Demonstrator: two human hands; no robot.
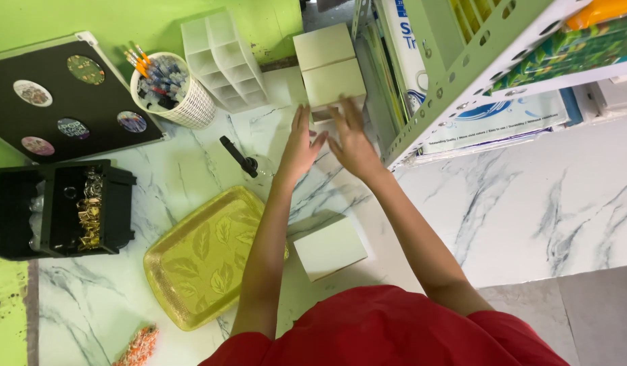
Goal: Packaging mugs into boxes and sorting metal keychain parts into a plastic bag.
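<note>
Hands reached to stacked pale boxes, my left hand flat and apart, my right hand spread, touching lowest box, yellow tray near my elbow.

White marble-look table, green wall behind, pale green perforated metal shelf at right, grey floor, even daylight.
</note>
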